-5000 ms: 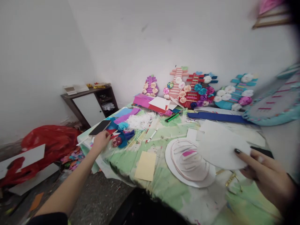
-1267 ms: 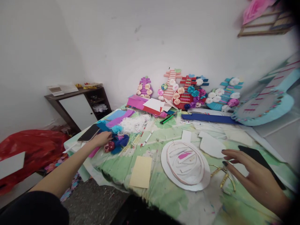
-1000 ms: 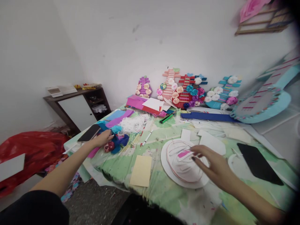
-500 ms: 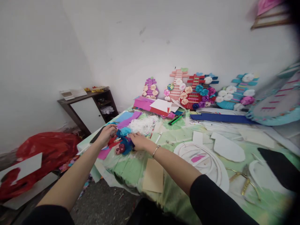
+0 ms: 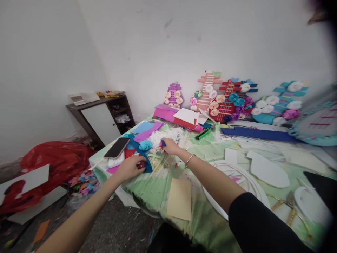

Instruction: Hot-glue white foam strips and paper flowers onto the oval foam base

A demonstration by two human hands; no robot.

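At the table's left end, my left hand [image 5: 131, 167] is closed around a dark red roll [image 5: 141, 163], probably of crepe paper. Beneath it lies dark blue paper [image 5: 147, 162], with a light blue crumpled paper flower [image 5: 145, 145] just behind. My right hand [image 5: 170, 146], a bracelet on its wrist, pinches a small blue-purple piece [image 5: 163, 143] in front of a tangle of white string [image 5: 158, 136]. A black phone [image 5: 117, 147] rests to the left, and purple paper [image 5: 149, 131] lies behind the flower.
Guitar-shaped paper crafts [image 5: 226, 100] with flowers lean on the wall. A green cutter [image 5: 203, 133], a tan card [image 5: 179, 199], white foam cutouts [image 5: 268, 168] and gold-handled scissors [image 5: 291, 216] lie on the table [image 5: 142, 189]. A low cabinet [image 5: 98, 121] stands at left.
My right hand has moved away from the pile, rightward, with the blue-purple piece. My left hand has come down nearer onto the dark red roll, uncovering the phone. The view has shifted slightly left.
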